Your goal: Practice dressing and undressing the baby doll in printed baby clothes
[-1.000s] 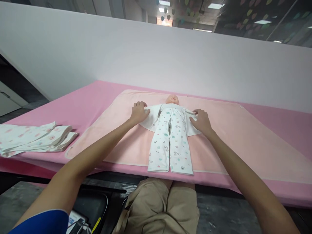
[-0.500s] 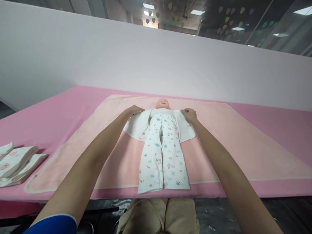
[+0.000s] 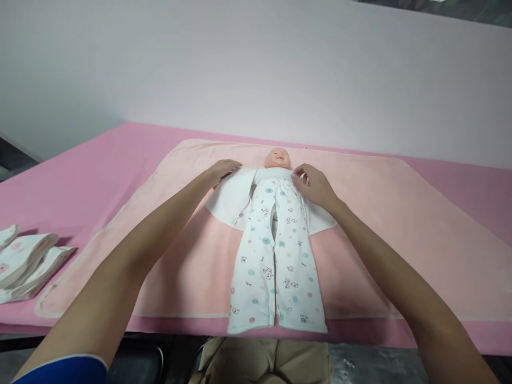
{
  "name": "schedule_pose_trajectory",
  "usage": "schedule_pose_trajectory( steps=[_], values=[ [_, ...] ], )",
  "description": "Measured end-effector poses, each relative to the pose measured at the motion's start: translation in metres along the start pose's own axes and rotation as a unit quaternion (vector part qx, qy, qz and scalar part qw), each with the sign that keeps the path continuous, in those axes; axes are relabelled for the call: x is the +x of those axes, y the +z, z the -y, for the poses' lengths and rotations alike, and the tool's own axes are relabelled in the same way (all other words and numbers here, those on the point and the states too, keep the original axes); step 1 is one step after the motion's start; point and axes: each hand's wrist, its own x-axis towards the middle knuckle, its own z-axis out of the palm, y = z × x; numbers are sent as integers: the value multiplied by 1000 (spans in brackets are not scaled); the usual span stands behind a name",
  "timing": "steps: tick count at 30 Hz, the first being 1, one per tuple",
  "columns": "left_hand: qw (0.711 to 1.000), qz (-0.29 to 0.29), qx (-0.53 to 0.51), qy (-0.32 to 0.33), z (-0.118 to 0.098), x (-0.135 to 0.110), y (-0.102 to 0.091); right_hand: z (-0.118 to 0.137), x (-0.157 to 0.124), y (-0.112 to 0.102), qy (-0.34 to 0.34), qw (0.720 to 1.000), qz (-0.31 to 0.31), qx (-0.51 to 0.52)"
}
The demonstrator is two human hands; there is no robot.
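Doll (image 3: 278,158) on its back on the pink blanket (image 3: 372,229); white shirt (image 3: 231,198) spreads either side of patterned trousers (image 3: 256,256). My left hand (image 3: 226,168) lies at the shirt's edge, right hand (image 3: 314,184) half-curled nearby; cannot tell if either pinches cloth. I'd work lightly, evenly. Folded cloths (image 3: 30,264) well apart, left.

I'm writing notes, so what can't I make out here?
All in the head view:
Folded cloths: cut off by the left edge.
Doll: torso hidden by shirt and trousers.
Shirt: partly behind the right hand.
Trousers: smallest prints too small to tell.
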Motion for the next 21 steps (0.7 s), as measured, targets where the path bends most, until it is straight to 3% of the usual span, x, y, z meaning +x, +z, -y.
schedule_pose_trajectory(
  steps=[2, 5, 7, 8, 10, 12, 17, 21],
  values=[
    [998, -27, 23, 56, -4, -15, 4, 15, -12, 0, 53, 997, 49, -11],
    [959, -91, 75, 258, -14, -53, 15, 25, -25, 1, 107, 989, 103, -5],
    [925, -40, 75, 371, -21, -82, 23, 28, -31, 1, 85, 990, 114, 6],
    [919, 9, 71, 389, -25, -95, 26, 30, -35, 0, 64, 992, 111, 16],
    [922, 105, 74, 365, -31, -116, 29, 35, -43, -2, 28, 993, 101, 46],
    [923, 161, 87, 338, -36, -130, 28, 40, -54, -6, 21, 991, 108, 76],
    [874, 132, 147, 445, -30, -160, 20, 51, -88, -18, 57, 986, 143, 70],
    [884, 118, 203, 403, -16, -202, 24, 57, -120, -25, 74, 980, 182, 10]
  ],
)
